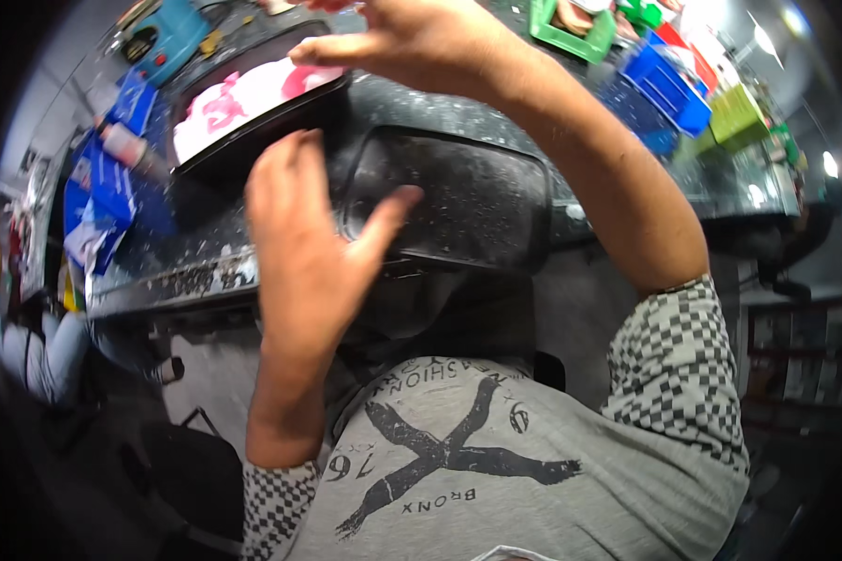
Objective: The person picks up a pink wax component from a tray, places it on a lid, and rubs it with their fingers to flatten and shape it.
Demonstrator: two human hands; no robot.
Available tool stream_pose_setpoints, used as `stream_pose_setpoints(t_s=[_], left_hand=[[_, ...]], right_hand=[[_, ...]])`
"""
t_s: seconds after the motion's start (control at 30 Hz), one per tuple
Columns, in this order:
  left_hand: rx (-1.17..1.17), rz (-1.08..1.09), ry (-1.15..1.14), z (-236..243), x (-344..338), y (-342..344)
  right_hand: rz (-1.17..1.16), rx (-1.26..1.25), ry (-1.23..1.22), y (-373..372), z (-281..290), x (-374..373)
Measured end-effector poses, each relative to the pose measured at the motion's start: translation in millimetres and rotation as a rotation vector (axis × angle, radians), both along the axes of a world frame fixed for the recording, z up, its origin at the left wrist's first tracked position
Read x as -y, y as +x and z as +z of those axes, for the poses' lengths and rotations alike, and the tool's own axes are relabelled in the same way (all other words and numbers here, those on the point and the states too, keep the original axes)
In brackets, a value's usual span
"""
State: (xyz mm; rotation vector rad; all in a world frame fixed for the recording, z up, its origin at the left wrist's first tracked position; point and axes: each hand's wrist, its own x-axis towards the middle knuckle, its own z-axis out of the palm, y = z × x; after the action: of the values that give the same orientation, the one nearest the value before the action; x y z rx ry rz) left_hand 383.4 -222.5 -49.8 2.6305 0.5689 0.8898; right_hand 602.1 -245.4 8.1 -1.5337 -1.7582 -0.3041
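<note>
My left hand (304, 243) is open, fingers spread, between a black rectangular container (262, 131) and a flat, scuffed black lid or tray (454, 201) to its right. The container, at the upper left, holds white and pink pieces (225, 107) whose exact nature I cannot make out. My right hand (393, 42) reaches across the top of the view over the container's far right part, thumb stretched out and apart from the fingers, which are partly cut off by the top edge.
Blue boxes (98, 196), a bottle (126, 145) and a teal machine (159, 42) are on the left of the speckled dark worktop (206, 252). Green (571, 37) and blue (660, 79) bins stand at the right. Another person's legs (47, 346) show at lower left.
</note>
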Motion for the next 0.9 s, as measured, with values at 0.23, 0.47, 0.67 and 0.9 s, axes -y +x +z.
stream_pose_setpoints(t_s=[0.23, 0.47, 0.67, 0.9], left_hand=[[-0.006, 0.069, -0.109, -13, 23, -18], [0.048, 0.015, -0.191, -20, -2, -6], [0.552, -0.345, -0.37, -4, 36, -13], [0.242, -0.688, -0.114, -121, 56, -105]], right_hand=[[-0.241, 0.129, 0.442, -33, -41, 205], [-1.393, -0.62, 0.634, -57, -263, 418], [-1.315, -0.821, 0.408, -6, -330, 383], [-0.491, -1.342, 0.991, -8, -318, 453]])
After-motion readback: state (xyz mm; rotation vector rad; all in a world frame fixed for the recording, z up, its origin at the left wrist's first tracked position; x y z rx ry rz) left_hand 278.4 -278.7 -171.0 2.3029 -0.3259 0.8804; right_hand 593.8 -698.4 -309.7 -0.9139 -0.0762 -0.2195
